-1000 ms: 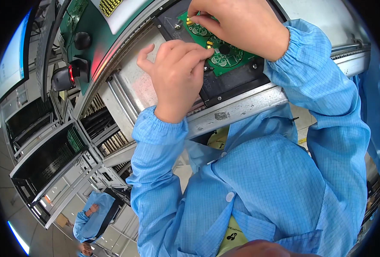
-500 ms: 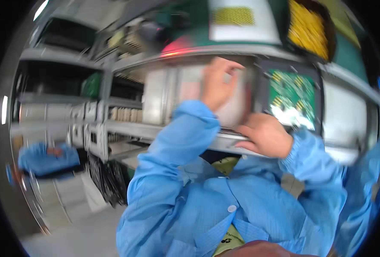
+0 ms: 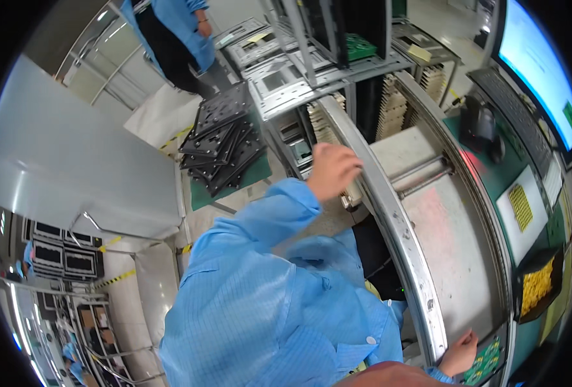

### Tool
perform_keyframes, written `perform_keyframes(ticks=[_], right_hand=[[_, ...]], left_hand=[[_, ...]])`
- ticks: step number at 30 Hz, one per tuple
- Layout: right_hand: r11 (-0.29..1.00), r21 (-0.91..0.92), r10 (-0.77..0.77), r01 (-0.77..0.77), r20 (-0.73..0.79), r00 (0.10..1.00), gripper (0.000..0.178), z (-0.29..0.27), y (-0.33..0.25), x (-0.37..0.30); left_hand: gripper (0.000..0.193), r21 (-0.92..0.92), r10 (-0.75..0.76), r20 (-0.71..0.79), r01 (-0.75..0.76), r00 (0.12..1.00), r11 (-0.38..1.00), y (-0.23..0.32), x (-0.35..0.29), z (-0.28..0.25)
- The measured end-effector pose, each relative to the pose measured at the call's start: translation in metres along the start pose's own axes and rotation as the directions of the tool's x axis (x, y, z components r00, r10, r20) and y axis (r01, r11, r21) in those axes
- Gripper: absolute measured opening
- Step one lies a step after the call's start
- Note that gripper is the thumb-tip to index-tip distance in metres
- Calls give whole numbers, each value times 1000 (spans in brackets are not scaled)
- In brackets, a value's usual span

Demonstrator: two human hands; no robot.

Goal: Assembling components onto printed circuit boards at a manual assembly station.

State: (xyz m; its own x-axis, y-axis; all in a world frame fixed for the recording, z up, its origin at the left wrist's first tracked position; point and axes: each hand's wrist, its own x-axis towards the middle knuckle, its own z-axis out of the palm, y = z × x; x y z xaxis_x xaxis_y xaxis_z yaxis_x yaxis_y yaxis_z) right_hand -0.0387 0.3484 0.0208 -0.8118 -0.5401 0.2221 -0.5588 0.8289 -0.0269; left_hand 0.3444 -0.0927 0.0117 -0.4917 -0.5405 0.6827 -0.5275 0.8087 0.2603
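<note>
1. The left hand [image 3: 334, 171] has left the green circuit board [image 3: 484, 361] and now hangs at the near conveyor rail [image 3: 395, 219]; its fingers are loosely bent, well short of a fist, with nothing visible in them.
2. The right hand [image 3: 460, 355] has come off the board's face to just beside it, fingers half-curled; whether it grips anything I cannot tell.
3. The board is just right of the right hand, partly cut off by the view's edge.
4. The view has swung left, revealing stacked black carrier plates [image 3: 225, 138] left of the left hand, well apart.
5. Beyond the right hand sits the bin of yellow parts [image 3: 537, 287], untouched.
6. Handling of the board's face seems paused.
</note>
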Motion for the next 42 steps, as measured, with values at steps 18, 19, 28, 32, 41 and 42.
perform_keyframes(ticks=[18,19,28,32,41,42], right_hand=[[923,360,-234,138,237,943,21,28,-5,25],[917,385,-210,104,247,946,21,26,-9,24],[907,413,-219,83,292,931,21,26,-5,21],[912,389,-249,129,277,928,18,26,-6,21],[520,842,-516,144,175,838,39,15,-136,56],[375,927,-555,7,218,803,45,18,-149,63]], left_hand=[[57,636,-568,5,436,823,637,-277,-68,-169],[56,647,-537,-61,443,842,621,-275,-65,-166],[61,695,-422,-132,387,897,606,-267,-65,-173],[55,651,-161,-171,234,972,722,-162,4,-159],[45,-151,244,33,-237,969,960,67,98,-89],[48,-164,500,-49,-501,865,850,86,112,-70]])
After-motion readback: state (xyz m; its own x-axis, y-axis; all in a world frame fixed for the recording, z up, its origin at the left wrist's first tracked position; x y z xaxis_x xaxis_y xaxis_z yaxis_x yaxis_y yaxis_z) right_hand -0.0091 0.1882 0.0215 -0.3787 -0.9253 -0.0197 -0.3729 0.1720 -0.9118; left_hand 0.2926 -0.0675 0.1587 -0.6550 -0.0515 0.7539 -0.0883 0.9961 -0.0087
